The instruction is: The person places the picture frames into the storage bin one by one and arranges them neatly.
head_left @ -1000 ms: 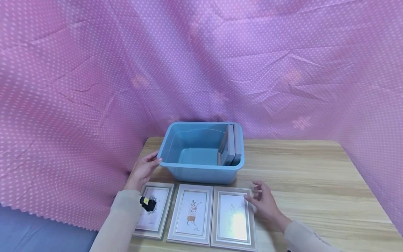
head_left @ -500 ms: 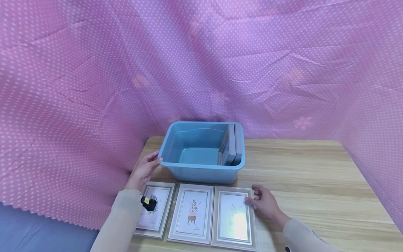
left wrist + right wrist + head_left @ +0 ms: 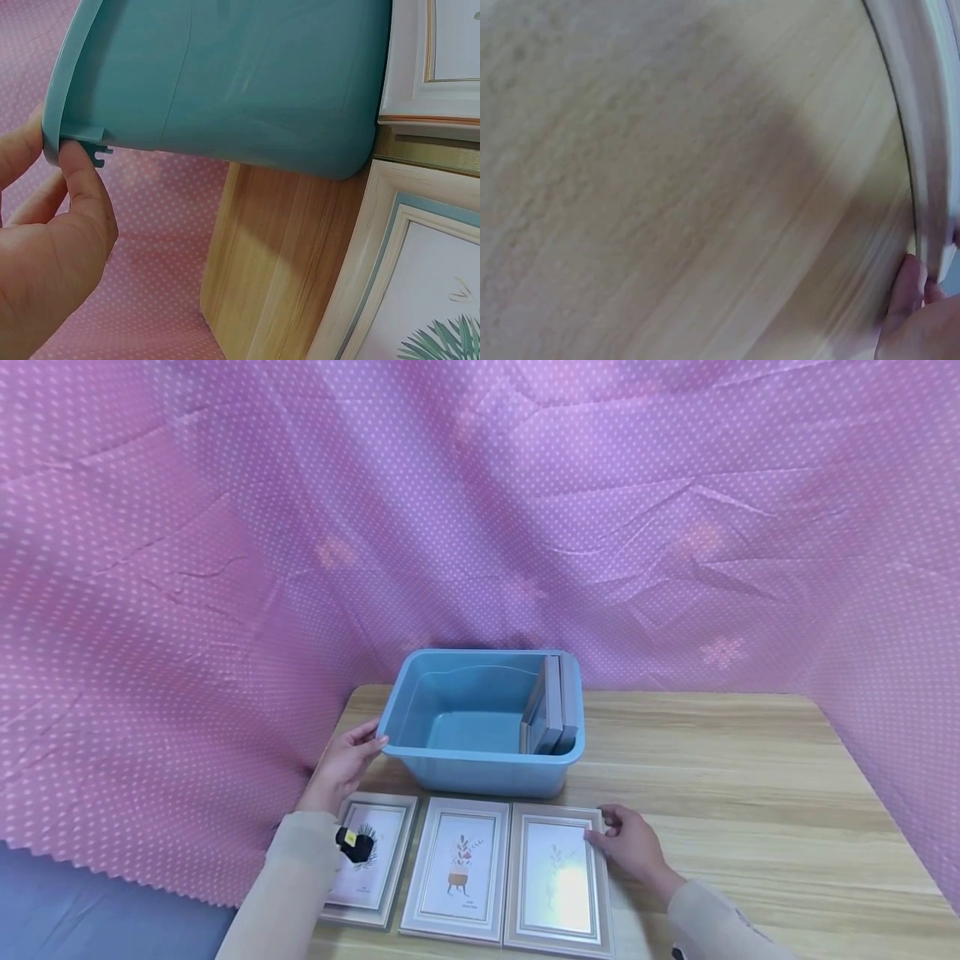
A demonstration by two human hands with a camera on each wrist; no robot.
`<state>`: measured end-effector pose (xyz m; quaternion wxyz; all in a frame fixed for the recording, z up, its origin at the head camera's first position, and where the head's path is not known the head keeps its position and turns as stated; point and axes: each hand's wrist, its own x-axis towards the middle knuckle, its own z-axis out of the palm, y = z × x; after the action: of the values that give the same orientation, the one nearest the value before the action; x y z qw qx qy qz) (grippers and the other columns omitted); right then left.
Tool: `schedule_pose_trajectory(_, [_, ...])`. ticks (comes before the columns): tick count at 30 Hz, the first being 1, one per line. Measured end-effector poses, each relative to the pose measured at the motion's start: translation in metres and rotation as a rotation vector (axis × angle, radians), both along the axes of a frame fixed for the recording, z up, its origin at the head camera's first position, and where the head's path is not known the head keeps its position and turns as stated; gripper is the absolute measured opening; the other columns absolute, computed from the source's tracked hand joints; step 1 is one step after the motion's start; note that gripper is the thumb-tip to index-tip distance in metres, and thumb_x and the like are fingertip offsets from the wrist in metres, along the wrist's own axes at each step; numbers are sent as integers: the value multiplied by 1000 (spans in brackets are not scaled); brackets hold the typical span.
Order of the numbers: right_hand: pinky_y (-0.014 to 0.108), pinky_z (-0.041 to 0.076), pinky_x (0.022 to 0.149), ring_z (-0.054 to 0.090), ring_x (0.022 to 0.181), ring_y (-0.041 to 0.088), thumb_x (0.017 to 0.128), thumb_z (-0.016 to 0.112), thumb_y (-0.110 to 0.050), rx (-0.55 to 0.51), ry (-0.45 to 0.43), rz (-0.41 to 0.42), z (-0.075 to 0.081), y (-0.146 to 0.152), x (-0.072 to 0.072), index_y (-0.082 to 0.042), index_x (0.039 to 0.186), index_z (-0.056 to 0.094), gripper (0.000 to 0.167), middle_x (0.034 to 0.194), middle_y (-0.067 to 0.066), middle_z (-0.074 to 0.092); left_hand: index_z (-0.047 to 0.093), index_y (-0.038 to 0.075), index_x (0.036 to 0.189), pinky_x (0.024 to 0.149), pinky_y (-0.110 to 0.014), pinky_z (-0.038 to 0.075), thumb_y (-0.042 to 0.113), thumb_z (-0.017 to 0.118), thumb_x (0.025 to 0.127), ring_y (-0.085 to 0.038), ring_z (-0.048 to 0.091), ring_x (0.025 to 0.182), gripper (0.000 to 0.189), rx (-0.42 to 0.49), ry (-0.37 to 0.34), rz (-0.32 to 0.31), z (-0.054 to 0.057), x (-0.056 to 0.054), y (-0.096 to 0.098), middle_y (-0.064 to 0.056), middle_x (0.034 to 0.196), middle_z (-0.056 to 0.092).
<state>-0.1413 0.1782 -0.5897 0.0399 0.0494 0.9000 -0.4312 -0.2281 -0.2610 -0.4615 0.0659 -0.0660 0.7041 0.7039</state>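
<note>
My left hand (image 3: pixel 347 770) pinches the near left corner of the blue plastic basin's rim (image 3: pixel 480 758); in the left wrist view thumb and fingers (image 3: pixel 82 180) lie on either side of that rim. Two picture frames (image 3: pixel 550 706) stand on edge inside, against the basin's right wall. My right hand (image 3: pixel 633 843) holds the upper right corner of the rightmost flat picture frame (image 3: pixel 517 893), thumb on its face and fingers at its outer edge. Glare covers part of its plant print. In the right wrist view, fingertips (image 3: pixel 909 281) meet the frame's side (image 3: pixel 934 150).
Beside it lie a picture frame with a potted plant print (image 3: pixel 459 868) and another with a palm leaf print (image 3: pixel 382 860), partly behind the left sleeve. All rest on a wooden table (image 3: pixel 735 793) in front of the basin. Pink dotted cloth (image 3: pixel 525 527) hangs behind and at the sides.
My right hand has come down slightly to the right frame's upper corner, and its fingers have closed in on the edge. My left hand has stayed on the basin's rim.
</note>
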Motion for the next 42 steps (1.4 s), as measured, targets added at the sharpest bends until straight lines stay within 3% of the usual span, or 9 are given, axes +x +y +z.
schedule_pose_trajectory(5, [41, 53, 79, 58, 84, 19, 82, 76, -19, 35, 11, -15, 2, -3, 2, 5, 120, 59, 48, 102, 12, 64, 36, -2, 143, 99, -24, 42, 2, 56, 95, -22, 45, 122, 53, 3, 3, -5, 1, 1, 0, -22, 143, 38])
schedule_pose_trajectory(12, [36, 56, 74, 59, 83, 20, 82, 74, -11, 9, 12, -33, 6, -8, 4, 8, 118, 58, 43, 98, 13, 64, 36, -3, 143, 98, -23, 44, 1, 56, 94, -16, 50, 115, 53, 21, 11, -5, 1, 1, -1, -23, 143, 38])
schedule_pose_trajectory(20, [35, 56, 75, 61, 87, 23, 81, 73, -8, -45, 5, -64, 7, -9, 8, 5, 117, 58, 41, 104, 15, 63, 36, -2, 143, 97, -22, 44, 0, 57, 94, -28, 42, 126, 54, 27, 2, -2, -1, 1, -2, -22, 143, 38])
schedule_pose_trajectory(28, [34, 58, 71, 64, 90, 31, 80, 71, -4, -196, -7, -59, 13, -6, 9, 7, 115, 56, 40, 102, 18, 65, 35, -3, 143, 97, -22, 44, -1, 57, 93, -23, 45, 122, 54, 37, 7, -2, -1, 0, -2, -23, 143, 37])
schedule_pose_trajectory(35, [35, 59, 62, 65, 88, 32, 79, 72, 0, -380, -55, -77, 27, -6, 7, 7, 122, 54, 48, 112, 27, 61, 36, -3, 142, 96, -22, 45, -2, 57, 93, -17, 50, 115, 54, 43, 4, 4, -1, 1, -2, -24, 142, 38])
schedule_pose_trajectory(42, [38, 59, 68, 66, 87, 29, 83, 70, -2, -513, -99, -32, 42, 3, 2, 10, 128, 50, 51, 112, 25, 62, 37, 0, 143, 96, -22, 45, 0, 58, 93, -21, 47, 120, 54, 29, -8, 7, -1, 1, -3, -21, 142, 38])
